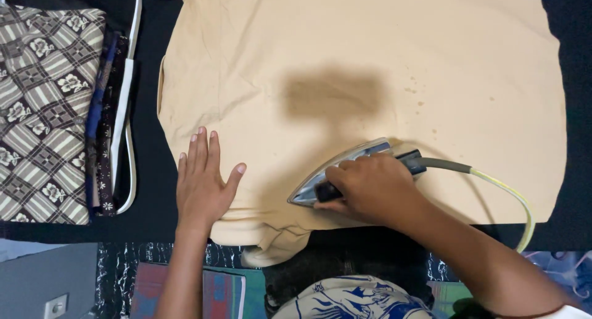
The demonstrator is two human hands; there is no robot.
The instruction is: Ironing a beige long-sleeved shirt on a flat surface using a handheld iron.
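A pale peach garment lies spread flat on a dark surface. My left hand rests palm down on its near left part, fingers apart and holding the cloth flat. My right hand grips the handle of a silver electric iron, whose tip points left and whose soleplate sits on the garment's near edge. A grey and yellow cord runs from the iron's back off to the right. A darker patch and a few small spots mark the cloth above the iron.
A stack of folded patterned cloths lies at the left, with a white cord running along its right side. Blue and white printed fabric shows at the bottom edge, beside a grey box.
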